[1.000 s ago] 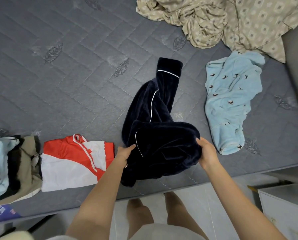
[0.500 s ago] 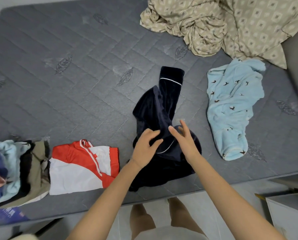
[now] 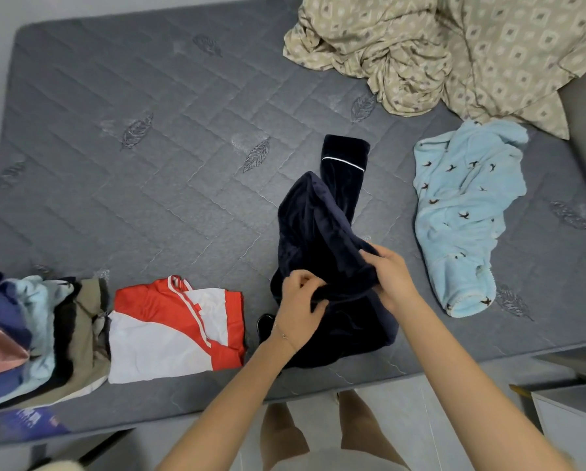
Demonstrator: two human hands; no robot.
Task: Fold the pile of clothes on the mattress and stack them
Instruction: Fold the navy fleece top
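Observation:
A dark navy garment (image 3: 322,229) with white piping lies bunched near the front edge of the grey quilted mattress (image 3: 148,185). My left hand (image 3: 300,305) grips a fold of it at the lower middle. My right hand (image 3: 391,278) grips the bunched fabric just to the right. One piped cuff stretches away toward the far side. A folded red and white garment (image 3: 176,326) lies to the left. Further left stands a stack of folded clothes (image 3: 29,331). A light blue garment with small bird prints (image 3: 461,215) lies unfolded at the right.
A crumpled beige patterned sheet (image 3: 437,52) covers the far right corner. A white cabinet (image 3: 573,423) stands at the lower right beside the bed. My legs stand on a pale floor at the mattress's front edge. A small dark object (image 3: 266,322) peeks out beside the navy garment.
My hands came in from the outer edges of the navy garment to its middle and now grip bunched fabric there. The camera view pulled back, so more of the mattress shows.

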